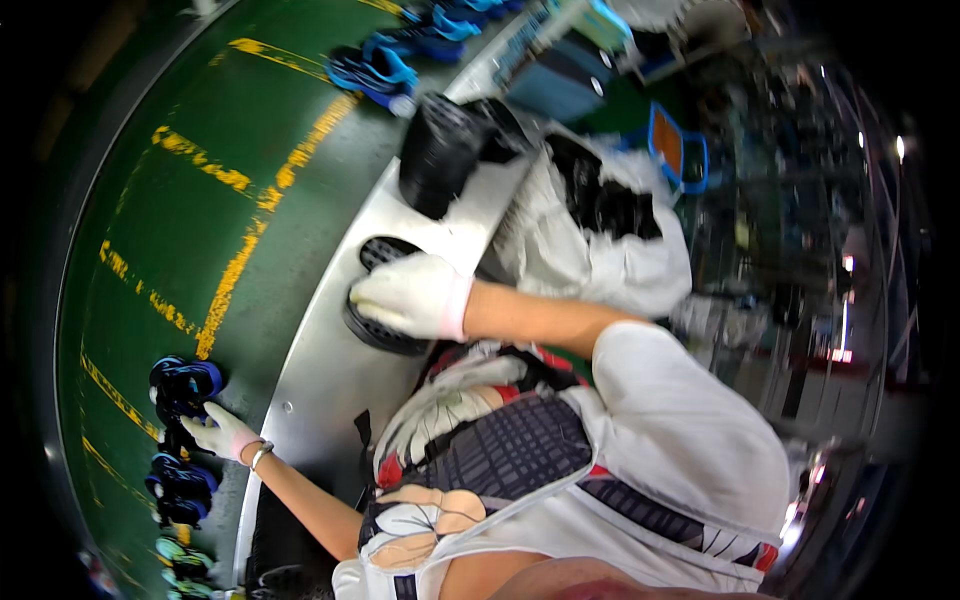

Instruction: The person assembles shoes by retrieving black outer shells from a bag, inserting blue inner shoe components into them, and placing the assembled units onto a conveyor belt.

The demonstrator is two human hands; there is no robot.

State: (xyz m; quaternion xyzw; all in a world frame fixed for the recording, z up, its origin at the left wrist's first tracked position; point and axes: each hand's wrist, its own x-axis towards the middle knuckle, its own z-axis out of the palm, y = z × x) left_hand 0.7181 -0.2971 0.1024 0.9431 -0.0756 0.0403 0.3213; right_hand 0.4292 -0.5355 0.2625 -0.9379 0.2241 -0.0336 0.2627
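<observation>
So the white sack (pixel 545 235) just past the metal ledge (pixel 320 340) is the main container here. It's slouchy and crumpled, with some black pieces (pixel 610 205) sitting at the top; can't tell how far down they go. Behind that there's a blue-grey bin (pixel 555 85), and I honestly can't make out the inside.

On the ledge itself: a shiny, lumpy black bundle (pixel 438 150), too blurry to say if it's a bag or a stack. Nearer in is a black sole-shaped piece (pixel 385 336) with a holey surface, lying on the ledge under the gloved right hand (pixel 415 295). Fingers look close together across its middle, but can't tell if they're pinching it or just resting.

The gloved left hand (pixel 220 433) is out over the green belt (pixel 250 150), thumb and fingers spread, right by some blue-and-black shoes (pixel 187 380). Contact? Can't tell.
</observation>
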